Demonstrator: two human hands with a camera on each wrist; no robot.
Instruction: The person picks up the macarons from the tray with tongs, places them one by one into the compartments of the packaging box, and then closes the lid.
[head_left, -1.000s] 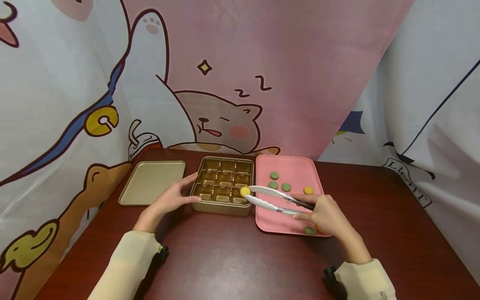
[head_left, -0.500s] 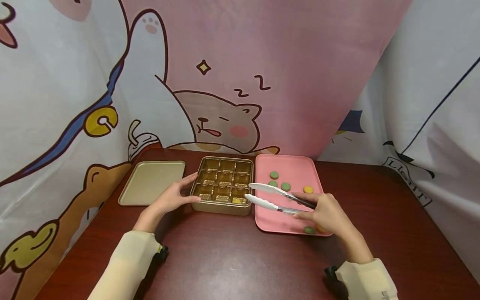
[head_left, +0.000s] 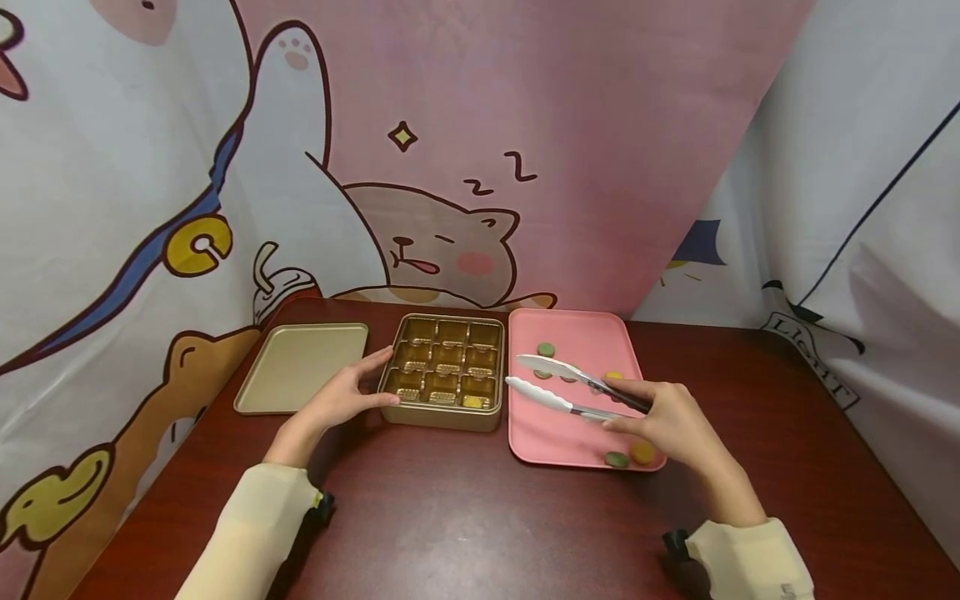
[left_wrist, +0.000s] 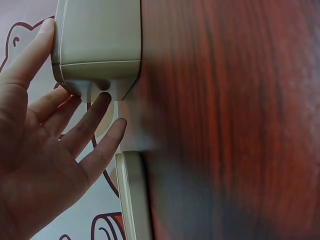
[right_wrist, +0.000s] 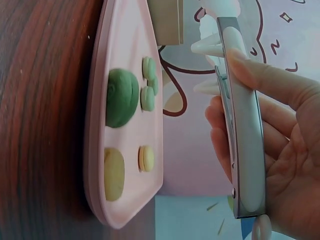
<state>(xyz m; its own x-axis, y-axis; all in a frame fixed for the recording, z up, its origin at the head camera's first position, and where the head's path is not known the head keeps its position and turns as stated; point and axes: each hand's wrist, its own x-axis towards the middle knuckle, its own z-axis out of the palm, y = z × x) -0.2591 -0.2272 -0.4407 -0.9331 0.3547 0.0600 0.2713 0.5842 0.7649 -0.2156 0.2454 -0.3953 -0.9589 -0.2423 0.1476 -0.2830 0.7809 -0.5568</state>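
On the dark table [head_left: 450, 517], we rest our left hand [head_left: 348, 398], fingers extended, against the gold tin [head_left: 442, 418], a yellow macaron [head_left: 472, 402] in its near-right compartment. Our right hand [head_left: 671, 421] grips tongs [head_left: 551, 365] above the pink tray [head_left: 562, 437].

The tray [head_left: 551, 437] is pink, its macarons [head_left: 617, 459] green and yellow; the box [head_left: 442, 418] is gold, the worktop [head_left: 450, 517] red-brown wood-grained, the backdrop [head_left: 615, 150] cartoon-printed.

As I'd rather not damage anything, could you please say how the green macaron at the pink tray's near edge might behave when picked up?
Small and sandwich-like, the green macaron is probably light and fragile. Being domed, it could slip from the tongs. Lying flat on the pink tray, it seems likelier to slide than roll.
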